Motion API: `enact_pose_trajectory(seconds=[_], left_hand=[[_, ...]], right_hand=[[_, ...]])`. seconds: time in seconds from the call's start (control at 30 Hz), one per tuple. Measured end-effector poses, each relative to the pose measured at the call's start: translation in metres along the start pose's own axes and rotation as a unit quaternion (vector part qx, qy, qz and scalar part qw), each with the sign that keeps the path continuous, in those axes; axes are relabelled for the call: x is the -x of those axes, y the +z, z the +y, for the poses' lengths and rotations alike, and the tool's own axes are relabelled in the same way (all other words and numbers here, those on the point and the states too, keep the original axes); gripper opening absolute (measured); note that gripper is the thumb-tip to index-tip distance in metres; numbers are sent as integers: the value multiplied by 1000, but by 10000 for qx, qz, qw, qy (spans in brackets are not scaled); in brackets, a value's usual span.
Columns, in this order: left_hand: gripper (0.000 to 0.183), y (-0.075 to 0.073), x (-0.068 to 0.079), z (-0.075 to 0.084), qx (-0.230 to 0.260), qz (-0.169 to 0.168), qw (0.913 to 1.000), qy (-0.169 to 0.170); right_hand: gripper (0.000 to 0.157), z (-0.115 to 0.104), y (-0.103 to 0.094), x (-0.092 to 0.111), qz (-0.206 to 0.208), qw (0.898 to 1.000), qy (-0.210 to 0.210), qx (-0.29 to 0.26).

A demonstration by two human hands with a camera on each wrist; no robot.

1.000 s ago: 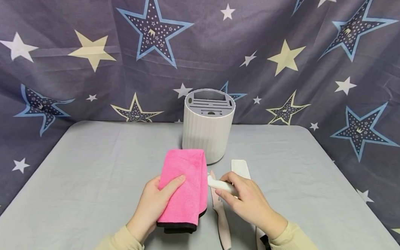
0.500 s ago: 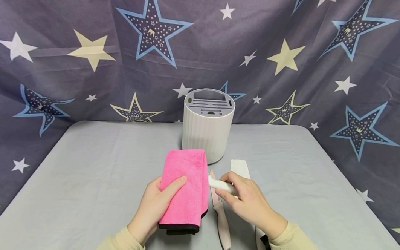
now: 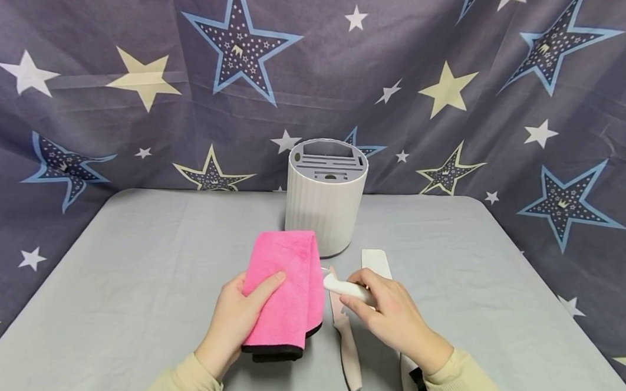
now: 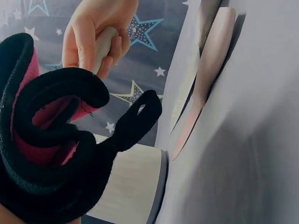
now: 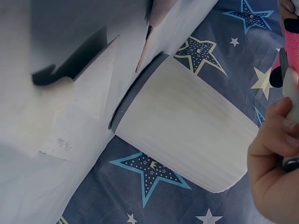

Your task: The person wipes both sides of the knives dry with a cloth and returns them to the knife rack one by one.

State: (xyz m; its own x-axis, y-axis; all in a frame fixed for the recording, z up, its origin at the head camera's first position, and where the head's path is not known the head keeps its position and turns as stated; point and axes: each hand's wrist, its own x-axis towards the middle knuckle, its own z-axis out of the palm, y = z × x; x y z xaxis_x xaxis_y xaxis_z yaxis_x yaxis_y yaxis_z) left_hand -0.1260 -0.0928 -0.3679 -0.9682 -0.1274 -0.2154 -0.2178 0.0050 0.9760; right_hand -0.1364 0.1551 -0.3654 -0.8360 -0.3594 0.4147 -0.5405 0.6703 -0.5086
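My left hand [image 3: 234,320] grips a folded pink cloth [image 3: 283,291] with black edging, thumb laid across its front. A black hanging loop [image 4: 138,114] sticks out from the cloth's rolled edge in the left wrist view. My right hand [image 3: 399,318] holds a white-handled tool [image 3: 344,287] that points left into the cloth. Most of the tool's far end is hidden by the cloth; a narrow dark part [image 5: 283,64] shows beside the handle in the right wrist view. Below the hands, a pink knife [image 3: 349,353] lies on the table.
Behind the cloth stands a ribbed white knife block [image 3: 324,212] with a grey slotted top. A broad white blade [image 3: 376,264] lies partly under my right hand. Its handle end [image 3: 409,379] shows by the sleeve. A star-patterned curtain [image 3: 390,55] hangs behind the table [image 3: 162,250].
The cloth and my left hand shift slightly right, then back left and a little up. My right hand stays nearly still with the white-handled tool.
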Motion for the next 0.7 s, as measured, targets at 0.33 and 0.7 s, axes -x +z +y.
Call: enact_pose_trajectory(seconds=[0.33, 0.7], left_hand=[[47, -6, -2, 1, -100, 133, 9999, 6], [46, -10, -1, 4, -194, 312, 9993, 104]], right_hand=[[18, 1, -2, 1, -36, 9999, 99, 54], [18, 2, -4, 2, -49, 9997, 257, 18]])
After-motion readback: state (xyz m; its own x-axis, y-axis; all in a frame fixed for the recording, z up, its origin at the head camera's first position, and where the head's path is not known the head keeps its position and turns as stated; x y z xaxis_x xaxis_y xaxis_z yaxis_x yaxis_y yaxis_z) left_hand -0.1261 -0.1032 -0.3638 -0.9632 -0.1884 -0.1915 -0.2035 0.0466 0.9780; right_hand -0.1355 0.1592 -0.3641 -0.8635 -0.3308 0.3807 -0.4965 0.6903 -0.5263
